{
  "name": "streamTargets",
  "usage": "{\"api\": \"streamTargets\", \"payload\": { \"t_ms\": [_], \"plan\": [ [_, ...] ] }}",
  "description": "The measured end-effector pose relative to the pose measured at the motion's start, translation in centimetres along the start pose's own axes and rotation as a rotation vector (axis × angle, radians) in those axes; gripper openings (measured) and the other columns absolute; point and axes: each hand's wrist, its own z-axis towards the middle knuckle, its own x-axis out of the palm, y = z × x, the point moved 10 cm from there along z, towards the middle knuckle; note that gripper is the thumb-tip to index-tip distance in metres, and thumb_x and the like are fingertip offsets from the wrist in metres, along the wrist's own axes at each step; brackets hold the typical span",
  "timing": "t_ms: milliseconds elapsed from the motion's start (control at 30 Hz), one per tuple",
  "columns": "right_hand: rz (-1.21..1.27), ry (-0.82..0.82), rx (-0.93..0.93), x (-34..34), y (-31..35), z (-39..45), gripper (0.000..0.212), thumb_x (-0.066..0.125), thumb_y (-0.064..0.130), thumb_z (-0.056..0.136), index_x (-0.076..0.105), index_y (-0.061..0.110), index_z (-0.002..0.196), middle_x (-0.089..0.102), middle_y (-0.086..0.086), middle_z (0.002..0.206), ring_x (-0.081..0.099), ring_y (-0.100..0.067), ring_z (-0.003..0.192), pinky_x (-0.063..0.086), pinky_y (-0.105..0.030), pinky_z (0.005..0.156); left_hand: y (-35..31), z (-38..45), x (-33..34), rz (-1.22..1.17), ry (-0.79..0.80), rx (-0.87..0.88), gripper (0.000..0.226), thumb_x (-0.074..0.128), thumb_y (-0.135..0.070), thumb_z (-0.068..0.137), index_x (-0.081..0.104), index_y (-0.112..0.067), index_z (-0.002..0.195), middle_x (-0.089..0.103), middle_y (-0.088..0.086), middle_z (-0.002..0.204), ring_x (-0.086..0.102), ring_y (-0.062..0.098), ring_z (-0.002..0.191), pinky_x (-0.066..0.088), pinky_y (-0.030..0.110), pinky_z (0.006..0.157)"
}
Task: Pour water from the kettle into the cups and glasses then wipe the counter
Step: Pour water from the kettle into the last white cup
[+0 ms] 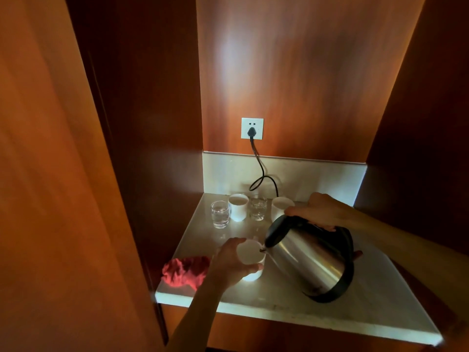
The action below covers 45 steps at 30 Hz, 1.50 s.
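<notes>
The right hand (322, 212) grips the tilted kettle (314, 257), spout pointing left-down into the cup (251, 260) the left hand (231, 262) holds.

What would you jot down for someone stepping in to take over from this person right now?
Left hand holds the white cup at the front of the counter. Right hand grips the kettle, tilted with its spout over that cup's rim.
At the back stand two glasses holding water and two more white cups; the left one looks filled, the right one I cannot tell.
The red cloth lies at the front left edge, untouched.
Left: finish this cup, check the far right one, set the kettle down, wipe the counter.
</notes>
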Motion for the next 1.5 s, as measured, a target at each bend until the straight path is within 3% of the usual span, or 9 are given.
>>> {"api": "streamTargets", "payload": {
  "t_ms": [267, 400, 500, 700, 1067, 1233, 1400, 1500],
  "plan": [
    [-0.166, 0.051, -0.073, 0.1, 1.9, 1.4, 0.062, 0.063, 0.072, 0.076, 0.065, 0.011, 0.062, 0.058, -0.003, 0.048, 0.052, -0.018, 0.04, 0.043, -0.027, 0.052, -0.4, -0.3, -0.3, 0.015, 0.018, -0.009, 0.093, 0.081, -0.07, 0.047, 0.053, -0.035, 0.128, 0.055, -0.023, 0.119, 0.049, -0.001, 0.105, 0.036, 0.018, 0.089],
    [-0.283, 0.113, -0.116, 0.4, 3.6, 1.9, 0.079, 0.056, 0.08, 0.07, 0.074, 0.003, 0.075, 0.071, -0.014, 0.065, 0.059, -0.02, 0.052, 0.046, -0.026, 0.054, -0.7, -0.4, -0.5, 0.037, 0.013, -0.007, 0.091, 0.082, -0.068, 0.049, 0.052, -0.035, 0.128, 0.052, -0.024, 0.118, 0.045, -0.004, 0.104, 0.031, 0.015, 0.087],
    [-0.38, 0.151, -0.166, 0.7, 5.6, 2.0, 0.071, 0.056, 0.075, 0.075, 0.07, 0.006, 0.071, 0.066, -0.008, 0.06, 0.059, -0.02, 0.052, 0.046, -0.026, 0.056, -0.8, -0.5, -0.6, 0.047, 0.022, -0.016, 0.091, 0.082, -0.066, 0.052, 0.051, -0.035, 0.131, 0.053, -0.02, 0.126, 0.04, -0.005, 0.102, 0.028, 0.014, 0.088],
    [-0.515, 0.211, -0.224, 1.3, 8.6, 1.8, 0.059, 0.057, 0.067, 0.083, 0.06, 0.011, 0.063, 0.056, -0.007, 0.053, 0.051, -0.023, 0.046, 0.045, -0.025, 0.054, -0.7, -0.7, -0.4, 0.056, 0.049, -0.036, 0.092, 0.079, -0.068, 0.053, 0.048, -0.037, 0.134, 0.049, -0.017, 0.137, 0.045, 0.006, 0.125, 0.027, 0.017, 0.097],
    [-0.666, 0.265, -0.258, 2.7, 11.8, 2.6, 0.056, 0.06, 0.068, 0.078, 0.054, 0.015, 0.062, 0.051, -0.005, 0.05, 0.042, -0.022, 0.041, 0.04, -0.026, 0.052, -0.9, -0.8, -0.5, 0.055, 0.058, -0.03, 0.09, 0.079, -0.066, 0.056, 0.045, -0.037, 0.135, 0.048, -0.015, 0.139, 0.046, 0.008, 0.126, 0.031, 0.021, 0.101],
    [-0.762, 0.29, -0.27, 3.8, 13.6, 2.5, 0.058, 0.059, 0.069, 0.077, 0.057, 0.012, 0.064, 0.054, -0.007, 0.05, 0.047, -0.024, 0.044, 0.043, -0.026, 0.054, -1.0, -0.9, -0.7, 0.055, 0.053, -0.015, 0.089, 0.079, -0.064, 0.058, 0.045, -0.037, 0.136, 0.047, -0.015, 0.139, 0.045, 0.01, 0.127, 0.034, 0.026, 0.101],
    [-0.858, 0.306, -0.28, 5.0, 15.7, 2.4, 0.059, 0.062, 0.069, 0.072, 0.068, 0.012, 0.085, 0.063, -0.006, 0.062, 0.052, -0.024, 0.049, 0.044, -0.025, 0.054, -0.8, -0.9, -0.7, 0.049, 0.051, -0.012, 0.09, 0.078, -0.067, 0.055, 0.045, -0.038, 0.134, 0.049, -0.015, 0.137, 0.048, 0.011, 0.125, 0.039, 0.034, 0.103],
    [-0.903, 0.297, -0.289, 5.7, 16.6, 2.5, 0.054, 0.064, 0.068, 0.07, 0.065, 0.014, 0.071, 0.062, -0.005, 0.06, 0.054, -0.025, 0.051, 0.046, -0.028, 0.058, -0.6, -0.8, -0.7, 0.04, 0.043, -0.016, 0.092, 0.076, -0.072, 0.049, 0.048, -0.038, 0.13, 0.053, -0.017, 0.131, 0.053, 0.009, 0.119, 0.044, 0.033, 0.099]
  ]
}}
